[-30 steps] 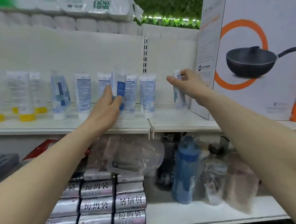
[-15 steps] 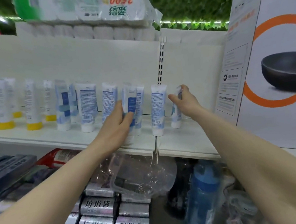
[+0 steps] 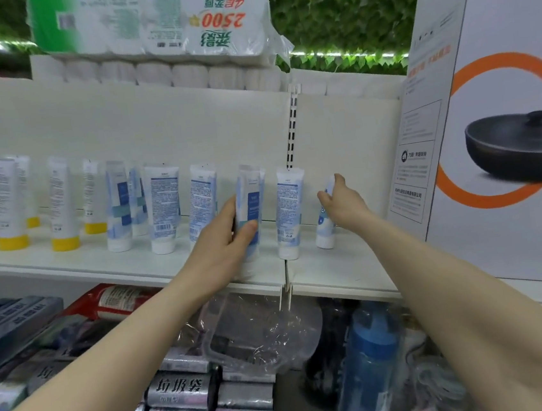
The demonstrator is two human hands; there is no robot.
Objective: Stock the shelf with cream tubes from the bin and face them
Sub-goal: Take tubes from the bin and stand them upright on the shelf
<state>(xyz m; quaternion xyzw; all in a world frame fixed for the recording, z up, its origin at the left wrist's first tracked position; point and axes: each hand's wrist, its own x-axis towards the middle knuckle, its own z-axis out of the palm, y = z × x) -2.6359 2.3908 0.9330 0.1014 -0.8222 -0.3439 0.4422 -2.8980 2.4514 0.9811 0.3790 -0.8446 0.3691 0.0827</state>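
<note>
Both hands are up at the shelf [image 3: 337,275], so this looks like the facing step, with the bin out of sight. The left hand [image 3: 223,243] grips a blue-and-white tube [image 3: 250,200]: thumb across its front, fingers [image 3: 235,209] curled round its left side. That tube leans against one behind it. The right hand [image 3: 341,203] pinches the end tube [image 3: 325,229] near its top; this tube tilts, cap down on the shelf. A third tube [image 3: 288,210] stands upright between the two hands, untouched. Next, I'd guess, each held tube wants setting straight, label forward, in line with the row.
</note>
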